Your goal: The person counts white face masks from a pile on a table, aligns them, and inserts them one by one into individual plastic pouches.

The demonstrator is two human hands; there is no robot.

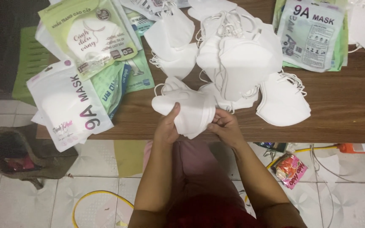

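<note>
Head view, looking down.

1. Stack of folded white masks [189, 112], centre of frame, held just over the near edge of the worktop [343, 114]. Left hand [167, 126] grasps the stack from below with the thumb pressed on top, apparently to keep the layers squared. Right hand [224, 126] pinches the stack's right end, fingers curled under, seemingly steadying the edges.
2. Loose mask pile [237, 63], upper centre, heaped within arm's reach behind the held stack; ear loops trail out.
3. Single mask [281, 103], right of centre, lying flat and apart.
4. Printed pouches [70, 103], left of frame, fanned and overhanging the worktop edge; the white one lies lowest.
5. More pouches [311, 33], upper right.
6. Floor, lower frame: yellow cable [91, 196], pink snack packet [290, 169].
</note>
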